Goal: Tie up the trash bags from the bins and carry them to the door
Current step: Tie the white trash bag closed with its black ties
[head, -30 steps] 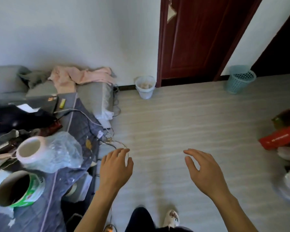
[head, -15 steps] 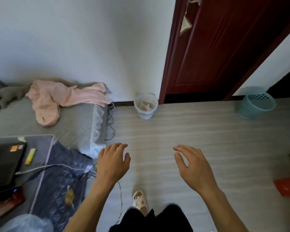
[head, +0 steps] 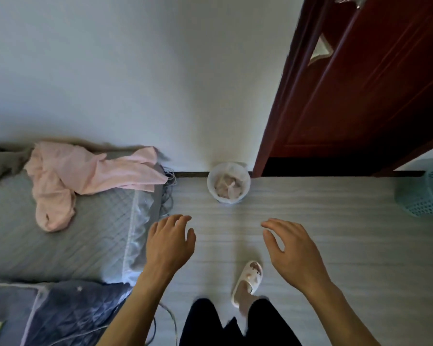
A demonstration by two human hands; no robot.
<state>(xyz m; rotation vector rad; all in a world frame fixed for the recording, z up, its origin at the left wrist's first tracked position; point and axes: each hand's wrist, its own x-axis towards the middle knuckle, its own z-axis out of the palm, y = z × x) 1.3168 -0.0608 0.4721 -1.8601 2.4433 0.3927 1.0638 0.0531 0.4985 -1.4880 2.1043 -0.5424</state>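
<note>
Hands out in front of me, both released: left hand & right hand, palms down, fingers loosely bent, holding nothing, over the floor. White bin w/ its trash bag stands ahead at the wall, just left of the dark red door, apart from both hands. Teal bin at far right edge. Pink cloth lies on the bed to my left

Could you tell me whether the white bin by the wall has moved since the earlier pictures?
No. The white bin still stands at the baseboard just left of the door frame; only the camera has come nearer.
</note>
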